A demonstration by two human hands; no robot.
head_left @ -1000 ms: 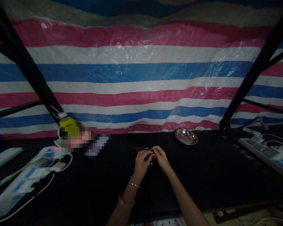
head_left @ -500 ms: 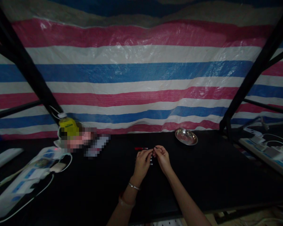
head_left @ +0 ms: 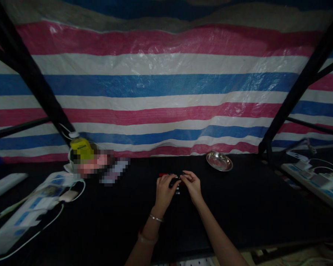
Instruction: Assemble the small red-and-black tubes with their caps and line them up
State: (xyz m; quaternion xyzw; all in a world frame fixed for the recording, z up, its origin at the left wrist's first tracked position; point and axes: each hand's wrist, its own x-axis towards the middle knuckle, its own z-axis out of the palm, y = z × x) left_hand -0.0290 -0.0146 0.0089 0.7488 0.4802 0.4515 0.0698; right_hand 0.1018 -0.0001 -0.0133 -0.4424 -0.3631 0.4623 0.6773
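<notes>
On the black table my left hand (head_left: 165,187) curves its fingers and thumb around something dark that I cannot make out. My right hand (head_left: 192,184) is close beside it, thumb and fingers pinched together at a tiny dark item too small to name. The fingertips of both hands nearly meet. Behind the left fingers, a red pen-like object (head_left: 162,174) lies partly hidden. Small silvery pieces (head_left: 178,191) show just below the fingertips, between the hands. A bracelet circles the left wrist.
A shiny round metal dish (head_left: 219,161) stands at the back right. Power strips with cables (head_left: 30,210) lie at left and more (head_left: 319,177) at far right. A yellow bottle (head_left: 82,148) is at the back left. Striped sheeting (head_left: 166,85) hangs behind, between black posts.
My left hand's fingers have spread and shifted slightly left, showing more of the dark thing between them. They now cover more of the red object. My right hand has barely moved.
</notes>
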